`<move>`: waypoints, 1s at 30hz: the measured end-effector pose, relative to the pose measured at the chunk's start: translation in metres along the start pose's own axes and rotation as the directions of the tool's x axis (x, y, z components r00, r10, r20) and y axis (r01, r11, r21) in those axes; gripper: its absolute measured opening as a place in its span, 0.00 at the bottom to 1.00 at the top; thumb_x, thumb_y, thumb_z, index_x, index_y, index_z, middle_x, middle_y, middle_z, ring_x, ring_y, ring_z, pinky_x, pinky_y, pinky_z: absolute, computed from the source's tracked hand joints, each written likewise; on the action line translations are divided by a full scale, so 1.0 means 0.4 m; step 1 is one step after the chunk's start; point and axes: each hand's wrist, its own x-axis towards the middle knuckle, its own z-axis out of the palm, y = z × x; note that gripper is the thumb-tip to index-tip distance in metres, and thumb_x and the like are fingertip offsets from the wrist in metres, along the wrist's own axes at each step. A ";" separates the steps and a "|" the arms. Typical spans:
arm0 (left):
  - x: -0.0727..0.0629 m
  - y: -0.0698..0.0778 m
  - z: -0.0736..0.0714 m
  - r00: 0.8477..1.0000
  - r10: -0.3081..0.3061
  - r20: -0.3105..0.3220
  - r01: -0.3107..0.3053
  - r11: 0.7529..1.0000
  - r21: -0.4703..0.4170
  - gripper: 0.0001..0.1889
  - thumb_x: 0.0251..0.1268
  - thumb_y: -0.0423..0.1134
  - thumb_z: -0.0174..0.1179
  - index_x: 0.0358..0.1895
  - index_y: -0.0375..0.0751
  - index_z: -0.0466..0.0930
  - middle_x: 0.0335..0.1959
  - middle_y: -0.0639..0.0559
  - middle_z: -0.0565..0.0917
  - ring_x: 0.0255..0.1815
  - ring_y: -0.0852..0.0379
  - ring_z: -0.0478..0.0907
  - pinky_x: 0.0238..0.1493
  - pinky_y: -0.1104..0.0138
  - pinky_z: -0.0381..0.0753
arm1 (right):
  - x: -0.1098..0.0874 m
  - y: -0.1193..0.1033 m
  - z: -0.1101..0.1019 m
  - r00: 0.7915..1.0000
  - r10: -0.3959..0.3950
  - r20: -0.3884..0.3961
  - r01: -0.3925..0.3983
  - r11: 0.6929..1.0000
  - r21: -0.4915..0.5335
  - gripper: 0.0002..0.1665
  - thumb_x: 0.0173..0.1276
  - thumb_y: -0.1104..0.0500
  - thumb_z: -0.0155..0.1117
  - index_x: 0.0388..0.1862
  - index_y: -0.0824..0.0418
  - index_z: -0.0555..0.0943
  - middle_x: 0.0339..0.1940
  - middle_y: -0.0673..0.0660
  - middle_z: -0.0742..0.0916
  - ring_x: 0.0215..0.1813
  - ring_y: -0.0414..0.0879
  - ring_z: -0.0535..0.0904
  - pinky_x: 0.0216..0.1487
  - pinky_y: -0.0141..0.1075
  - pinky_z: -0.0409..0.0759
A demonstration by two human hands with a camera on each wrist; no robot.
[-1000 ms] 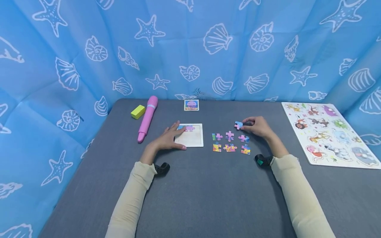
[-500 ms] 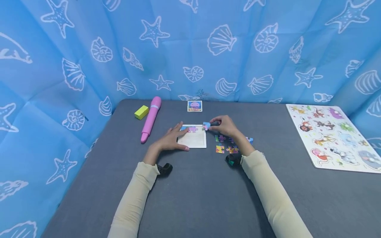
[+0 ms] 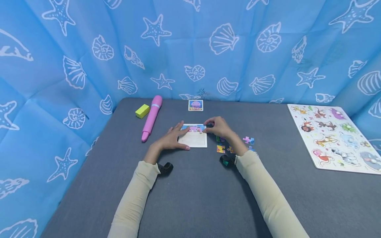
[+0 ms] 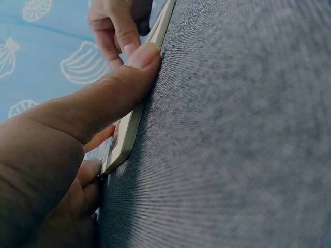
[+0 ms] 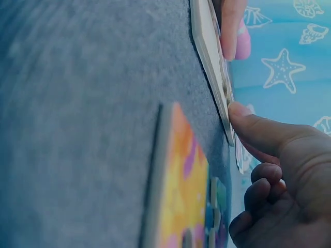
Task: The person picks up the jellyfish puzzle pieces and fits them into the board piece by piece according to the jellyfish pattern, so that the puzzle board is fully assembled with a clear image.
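A small white puzzle tray [image 3: 192,141] lies on the grey table, with joined pink-and-blue puzzle pieces [image 3: 192,129] along its far side. My left hand [image 3: 171,138] is spread at the tray's left side; its thumb [image 4: 139,59] touches the near edge. At the far right corner, my right hand [image 3: 221,128] pinches a blue-and-pink puzzle piece [image 3: 200,128] against the tray. The fingers partly cover this piece, so its exact seating cannot be told. Loose puzzle pieces [image 3: 221,149] lie right of the tray, some hidden under the right forearm.
A jellyfish picture card [image 3: 195,105] lies behind the tray. To the left are a pink microphone-shaped stick [image 3: 151,118] and a yellow block [image 3: 142,111]. An animal peg puzzle board [image 3: 333,138] sits at the right. A blue shell-print curtain [image 3: 178,49] borders the table.
My right hand has carried the blue-and-pink puzzle piece leftward from beside the loose pieces to the tray's far right corner. My left hand has stayed at the tray.
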 end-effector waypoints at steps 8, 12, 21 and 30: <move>0.000 0.002 0.000 1.000 -0.002 0.007 0.002 1.000 0.006 0.48 0.50 0.59 0.63 0.73 0.53 0.46 0.76 0.49 0.34 0.76 0.50 0.30 0.73 0.50 0.31 | -0.001 -0.003 0.004 0.996 -0.086 0.026 0.086 0.996 -0.014 0.23 0.54 0.54 0.70 0.49 0.58 0.82 0.18 0.52 0.68 0.22 0.44 0.62 0.23 0.33 0.61; 0.000 0.002 0.000 1.000 -0.009 0.005 0.009 1.000 0.008 0.48 0.50 0.60 0.63 0.73 0.53 0.46 0.76 0.49 0.34 0.76 0.51 0.30 0.73 0.50 0.31 | 0.006 -0.014 0.011 0.997 -0.058 0.051 0.061 0.996 -0.072 0.22 0.57 0.55 0.68 0.51 0.58 0.81 0.25 0.59 0.75 0.31 0.51 0.69 0.31 0.38 0.68; 0.004 0.001 0.001 1.000 -0.011 0.004 0.011 1.000 0.016 0.48 0.51 0.60 0.63 0.73 0.54 0.46 0.76 0.49 0.34 0.76 0.51 0.30 0.73 0.51 0.31 | 0.008 -0.027 0.015 0.997 -0.046 0.066 0.056 0.985 -0.161 0.23 0.54 0.52 0.70 0.49 0.56 0.82 0.31 0.59 0.78 0.28 0.45 0.62 0.30 0.35 0.61; -0.002 0.006 -0.003 1.000 -0.010 0.006 0.010 1.000 0.008 0.48 0.51 0.59 0.63 0.73 0.53 0.46 0.76 0.49 0.34 0.76 0.51 0.30 0.73 0.50 0.31 | 0.012 -0.038 -0.003 0.987 -0.005 0.158 0.039 0.976 -0.213 0.23 0.55 0.51 0.69 0.51 0.54 0.80 0.26 0.54 0.74 0.27 0.44 0.59 0.28 0.34 0.58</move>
